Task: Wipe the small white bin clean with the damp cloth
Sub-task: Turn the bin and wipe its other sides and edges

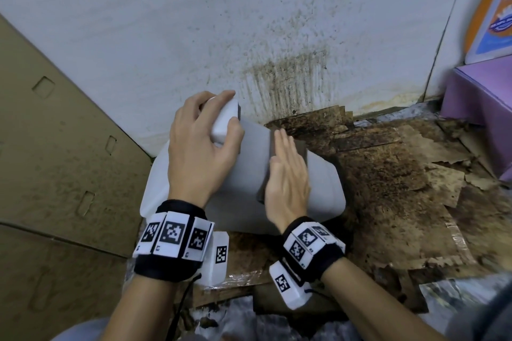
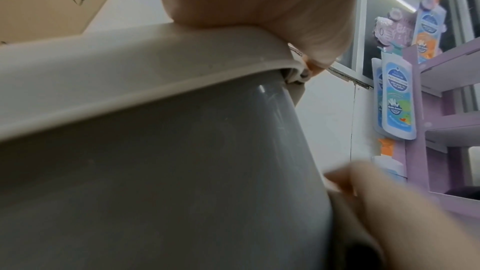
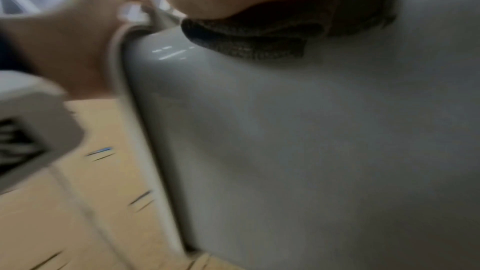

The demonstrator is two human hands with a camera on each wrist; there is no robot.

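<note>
A stained white wall [image 1: 166, 22], a cardboard box [image 1: 55, 133], torn dirty cardboard [image 1: 388, 174], and a purple shelf [image 1: 482, 97].

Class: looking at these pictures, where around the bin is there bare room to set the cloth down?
Bare patch: stained floor between bin and purple shelf. Crowded: cardboard box hugs the bin's left; wall close behind.

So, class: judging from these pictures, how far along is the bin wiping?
Under way. The left hand grips the tilted bin by its rim; the right hand presses the cloth flat on its side. No finished area shows; the other sides look left.
</note>
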